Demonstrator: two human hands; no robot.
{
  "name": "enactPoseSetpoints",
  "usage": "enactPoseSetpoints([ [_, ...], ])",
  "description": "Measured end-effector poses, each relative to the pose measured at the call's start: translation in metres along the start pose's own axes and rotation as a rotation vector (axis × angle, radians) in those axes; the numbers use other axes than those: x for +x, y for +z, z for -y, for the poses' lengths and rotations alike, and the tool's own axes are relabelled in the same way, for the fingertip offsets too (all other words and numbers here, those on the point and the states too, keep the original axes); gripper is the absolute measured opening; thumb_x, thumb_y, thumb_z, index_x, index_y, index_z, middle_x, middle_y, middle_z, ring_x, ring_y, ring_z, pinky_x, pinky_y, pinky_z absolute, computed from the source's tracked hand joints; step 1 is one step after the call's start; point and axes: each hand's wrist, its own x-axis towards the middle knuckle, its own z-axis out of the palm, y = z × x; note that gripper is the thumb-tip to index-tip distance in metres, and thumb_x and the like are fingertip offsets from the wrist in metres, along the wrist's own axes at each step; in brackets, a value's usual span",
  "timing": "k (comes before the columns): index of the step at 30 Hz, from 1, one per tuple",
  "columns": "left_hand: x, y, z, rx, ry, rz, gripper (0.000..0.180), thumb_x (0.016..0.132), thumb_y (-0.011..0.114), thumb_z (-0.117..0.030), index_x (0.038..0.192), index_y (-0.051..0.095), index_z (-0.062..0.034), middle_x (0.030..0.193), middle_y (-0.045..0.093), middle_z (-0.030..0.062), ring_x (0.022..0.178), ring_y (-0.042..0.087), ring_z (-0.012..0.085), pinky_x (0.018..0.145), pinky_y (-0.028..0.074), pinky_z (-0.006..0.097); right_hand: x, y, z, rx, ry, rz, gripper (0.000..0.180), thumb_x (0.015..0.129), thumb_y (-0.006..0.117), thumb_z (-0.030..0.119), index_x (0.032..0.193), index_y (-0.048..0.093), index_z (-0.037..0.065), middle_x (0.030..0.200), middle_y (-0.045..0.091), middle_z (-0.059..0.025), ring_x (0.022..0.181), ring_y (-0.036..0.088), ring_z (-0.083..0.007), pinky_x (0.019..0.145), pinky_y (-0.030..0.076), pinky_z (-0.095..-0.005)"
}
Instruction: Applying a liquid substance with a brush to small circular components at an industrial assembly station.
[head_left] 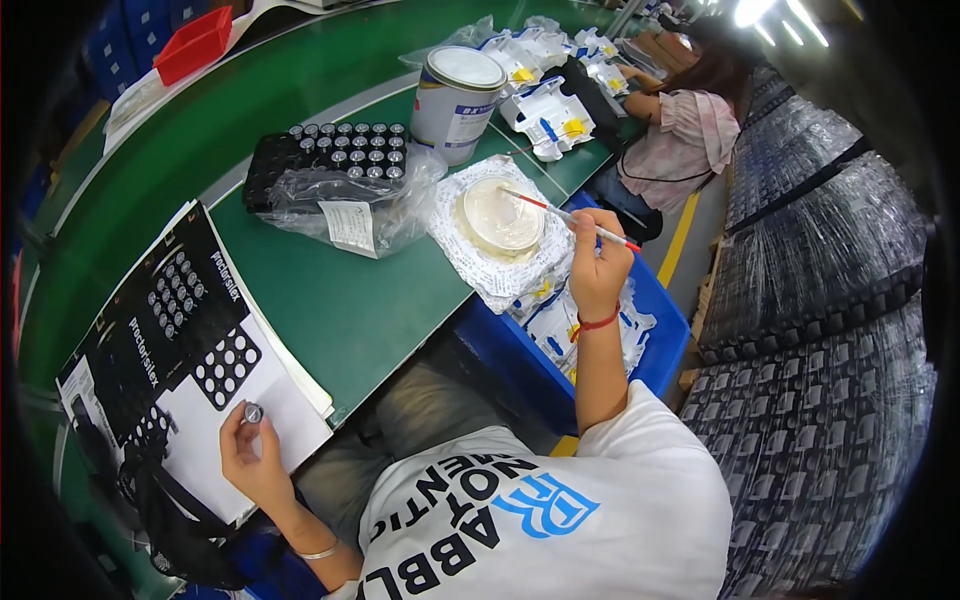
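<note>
Between the thumb and fingers of my left hand (250, 458) is a small round black knob (253, 411) with a silvery face. The hand is over a stack of printed sheets (285, 410), near more knobs set out in rows (177, 295) and a black card with round holes (228, 369). My right hand (600, 262) grips a thin brush (537, 203) with a white and red handle. Its tip reaches into a round shallow dish (500, 218) of pale, glossy stuff. Crumpled printed paper (462, 252) lies under the dish.
Beyond the dish stand a grey tin (456, 110) and a black tray of knobs (365, 150) partly in clear plastic (405, 205). A blue bin (672, 345) holds white housings by my right arm. A co-worker (680, 140) sits at far right, near wrapped stacks (810, 260).
</note>
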Motion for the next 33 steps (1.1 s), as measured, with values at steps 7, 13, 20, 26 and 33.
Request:
enactPoseSetpoints([
  [7, -0.003, -0.004, 0.0, -0.117, -0.058, 0.042, 0.034, 0.072, 0.06, 0.007, 0.106, 0.055, 0.0064, 0.087, 0.056, 0.0069, 0.072, 0.052, 0.0088, 0.07, 0.044, 0.02, 0.0, -0.008, -0.01, 0.336, 0.202, -0.14, 0.016, 0.089, 0.045, 0.012, 0.083, 0.054, 0.0, 0.075, 0.055, -0.0037, 0.066, 0.054, -0.0101, 0.063, 0.044, -0.0213],
  [13, 0.002, -0.01, 0.001, -0.26, -0.212, 0.002, 0.027, 0.07, 0.067, 0.004, 0.095, 0.057, 0.0066, 0.082, 0.06, 0.0097, 0.073, 0.057, 0.0111, 0.067, 0.046, 0.019, -0.029, -0.001, 0.0, 1.006, 0.405, -0.41, 0.022, 0.09, 0.045, 0.022, 0.086, 0.054, 0.003, 0.071, 0.054, -0.003, 0.065, 0.051, -0.0102, 0.063, 0.041, -0.0212],
  [20, 0.01, -0.023, -0.007, -0.394, -0.253, 0.03, 0.022, 0.069, 0.067, 0.005, 0.09, 0.058, 0.0092, 0.079, 0.062, 0.0114, 0.073, 0.06, 0.013, 0.067, 0.048, 0.02, -0.102, 0.067, 0.077, 1.558, 0.625, 0.267, 0.021, 0.09, 0.044, 0.022, 0.085, 0.049, 0.003, 0.076, 0.051, -0.0069, 0.073, 0.046, -0.0149, 0.069, 0.038, -0.0278],
  [26, 0.007, -0.032, -0.002, -0.512, -0.264, 0.061, 0.022, 0.07, 0.067, 0.004, 0.09, 0.06, 0.0084, 0.082, 0.064, 0.0137, 0.073, 0.062, 0.0141, 0.068, 0.05, 0.021, -0.112, 0.096, 0.1, 1.518, 0.507, 0.511, 0.021, 0.091, 0.042, 0.024, 0.086, 0.046, 0.004, 0.073, 0.051, -0.0104, 0.068, 0.045, -0.0192, 0.068, 0.036, -0.0335],
  [33, 0.007, -0.033, 0.001, -0.511, -0.265, 0.09, 0.022, 0.07, 0.067, 0.003, 0.089, 0.06, 0.0084, 0.081, 0.064, 0.0137, 0.073, 0.062, 0.0137, 0.067, 0.05, 0.02, -0.099, 0.09, 0.107, 1.422, 0.356, 0.609, 0.02, 0.091, 0.04, 0.024, 0.084, 0.045, 0.006, 0.071, 0.047, -0.0066, 0.071, 0.043, -0.0167, 0.077, 0.038, -0.036],
])
